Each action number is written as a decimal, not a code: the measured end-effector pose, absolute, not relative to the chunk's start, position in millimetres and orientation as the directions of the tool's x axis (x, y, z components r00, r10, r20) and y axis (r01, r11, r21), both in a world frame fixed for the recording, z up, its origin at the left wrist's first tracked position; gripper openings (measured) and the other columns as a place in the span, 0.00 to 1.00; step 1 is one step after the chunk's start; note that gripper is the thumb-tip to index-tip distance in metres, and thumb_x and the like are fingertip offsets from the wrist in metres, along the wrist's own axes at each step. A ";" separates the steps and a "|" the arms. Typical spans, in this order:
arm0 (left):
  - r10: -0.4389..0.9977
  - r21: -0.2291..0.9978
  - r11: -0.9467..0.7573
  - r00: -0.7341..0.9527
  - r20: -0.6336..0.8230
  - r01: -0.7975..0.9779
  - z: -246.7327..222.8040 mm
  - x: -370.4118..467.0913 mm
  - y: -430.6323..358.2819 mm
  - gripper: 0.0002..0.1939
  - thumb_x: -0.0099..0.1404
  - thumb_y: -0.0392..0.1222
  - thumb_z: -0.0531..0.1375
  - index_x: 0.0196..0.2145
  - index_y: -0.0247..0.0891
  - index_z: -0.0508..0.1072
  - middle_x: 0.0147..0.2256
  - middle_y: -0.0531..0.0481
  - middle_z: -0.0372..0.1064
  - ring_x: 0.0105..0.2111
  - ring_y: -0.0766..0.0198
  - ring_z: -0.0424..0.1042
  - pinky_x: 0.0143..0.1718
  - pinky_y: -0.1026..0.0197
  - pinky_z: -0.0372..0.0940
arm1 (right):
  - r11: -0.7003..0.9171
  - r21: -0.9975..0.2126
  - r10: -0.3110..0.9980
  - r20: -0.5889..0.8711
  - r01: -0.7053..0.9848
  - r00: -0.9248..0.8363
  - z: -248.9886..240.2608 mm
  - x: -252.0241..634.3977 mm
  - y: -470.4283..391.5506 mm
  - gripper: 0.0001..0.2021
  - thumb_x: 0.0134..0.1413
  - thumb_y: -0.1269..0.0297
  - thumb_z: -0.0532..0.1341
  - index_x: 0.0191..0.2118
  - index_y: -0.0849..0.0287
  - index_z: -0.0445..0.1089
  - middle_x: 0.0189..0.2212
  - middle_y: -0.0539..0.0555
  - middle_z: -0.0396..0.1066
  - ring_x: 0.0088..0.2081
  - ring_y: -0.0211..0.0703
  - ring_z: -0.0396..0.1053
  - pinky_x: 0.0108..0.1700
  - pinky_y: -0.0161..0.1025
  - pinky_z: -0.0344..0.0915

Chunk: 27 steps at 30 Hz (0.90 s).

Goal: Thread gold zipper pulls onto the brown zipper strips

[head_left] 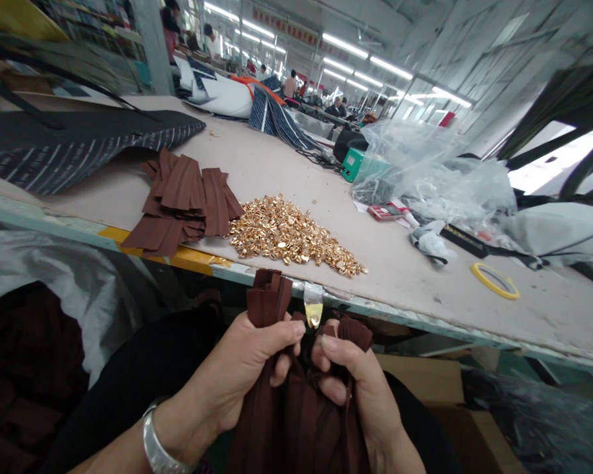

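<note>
My left hand, with a silver bangle at the wrist, is closed around a bunch of brown zipper tapes whose ends stick up above the thumb. Just to its right, my right hand pinches more brown zipper tape. The strips hang down between both hands over the lap. Between the fingertips and the table edge sits a small clear and yellow fixture with a bit of gold metal at its tip. Gold zipper sliders lie heaped on the table right beyond the hands.
Stacked brown strips lie left of the heap. Dark striped fabric covers the table's left side. To the right are a green box, clear plastic bags and a yellow tape roll. A cardboard box stands below the table.
</note>
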<state>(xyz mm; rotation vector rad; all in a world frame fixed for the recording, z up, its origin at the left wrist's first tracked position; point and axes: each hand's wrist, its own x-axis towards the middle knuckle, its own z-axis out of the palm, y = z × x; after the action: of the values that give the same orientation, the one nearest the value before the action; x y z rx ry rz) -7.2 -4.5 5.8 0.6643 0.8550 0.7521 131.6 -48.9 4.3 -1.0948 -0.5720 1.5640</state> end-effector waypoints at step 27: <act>0.831 0.817 0.500 0.424 -0.360 -0.287 7.3 3.2 3.1 0.11 0.52 0.42 0.65 0.19 0.33 0.70 0.19 0.52 0.68 0.13 0.77 0.57 0.14 0.72 0.49 | -0.240 -0.805 0.953 -0.302 -0.542 0.027 2.0 125.6 -33.7 0.12 0.43 0.63 0.68 0.20 0.61 0.66 0.17 0.46 0.64 0.14 0.26 0.49 0.16 0.26 0.48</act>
<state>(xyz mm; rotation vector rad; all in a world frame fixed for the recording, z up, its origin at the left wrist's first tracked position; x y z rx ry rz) 3.2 3.1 7.3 0.7453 0.8579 0.7870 125.6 -33.7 2.0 -1.0206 -0.5545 1.5410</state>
